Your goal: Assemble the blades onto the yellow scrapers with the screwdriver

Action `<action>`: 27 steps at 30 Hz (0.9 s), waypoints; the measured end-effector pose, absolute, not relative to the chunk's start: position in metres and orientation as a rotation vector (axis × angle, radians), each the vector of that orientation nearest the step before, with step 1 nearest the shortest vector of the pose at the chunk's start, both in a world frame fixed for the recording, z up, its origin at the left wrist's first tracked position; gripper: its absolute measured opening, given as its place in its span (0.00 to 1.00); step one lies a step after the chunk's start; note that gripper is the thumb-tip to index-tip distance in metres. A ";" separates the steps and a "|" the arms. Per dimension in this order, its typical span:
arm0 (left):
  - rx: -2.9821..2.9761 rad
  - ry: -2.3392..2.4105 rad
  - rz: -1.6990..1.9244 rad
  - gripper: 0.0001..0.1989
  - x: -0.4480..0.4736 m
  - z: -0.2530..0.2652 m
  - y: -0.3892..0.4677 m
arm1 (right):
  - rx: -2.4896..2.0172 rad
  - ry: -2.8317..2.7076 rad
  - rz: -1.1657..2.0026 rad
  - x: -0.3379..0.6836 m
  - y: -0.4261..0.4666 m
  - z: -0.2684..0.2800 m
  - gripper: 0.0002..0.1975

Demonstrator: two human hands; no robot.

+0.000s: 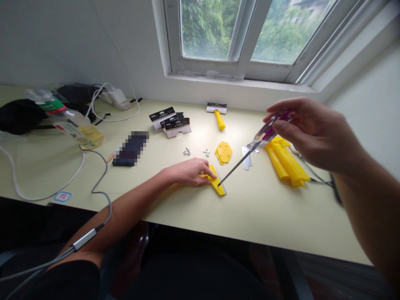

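Head view: at frame centre the left hand presses a yellow scraper flat on the bench, grip clenched on it. From the right of the frame the right hand grasps a clear-handled screwdriver, its tip touching the scraper. Small screws lie just above.

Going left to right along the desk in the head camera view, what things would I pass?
Plastic bottle → dark pixelated block → black-and-white cards → small screws → round yellow plates → stacked yellow handles.
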State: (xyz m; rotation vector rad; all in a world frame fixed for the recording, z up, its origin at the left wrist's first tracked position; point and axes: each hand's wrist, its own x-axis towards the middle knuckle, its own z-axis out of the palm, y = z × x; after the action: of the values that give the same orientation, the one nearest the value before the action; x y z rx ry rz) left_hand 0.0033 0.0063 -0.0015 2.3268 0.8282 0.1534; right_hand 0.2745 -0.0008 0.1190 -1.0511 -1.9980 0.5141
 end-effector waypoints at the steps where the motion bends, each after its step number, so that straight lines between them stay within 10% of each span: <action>1: 2.329 0.831 0.151 0.16 0.003 -0.001 0.006 | -1.061 -1.994 0.507 0.275 0.000 0.118 0.14; 19: 2.332 0.838 0.166 0.16 0.004 -0.001 0.005 | -1.098 -1.961 0.411 0.271 -0.001 0.115 0.16; 27: 2.315 0.834 0.174 0.15 0.004 -0.004 0.006 | -1.296 -2.197 -0.386 0.258 -0.017 0.137 0.18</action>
State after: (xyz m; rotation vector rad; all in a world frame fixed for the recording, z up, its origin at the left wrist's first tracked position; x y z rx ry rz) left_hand 0.0041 0.0062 -0.0042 2.3155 0.8340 0.1738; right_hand 0.2579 -0.0171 0.1366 -1.2959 -2.1974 -0.3856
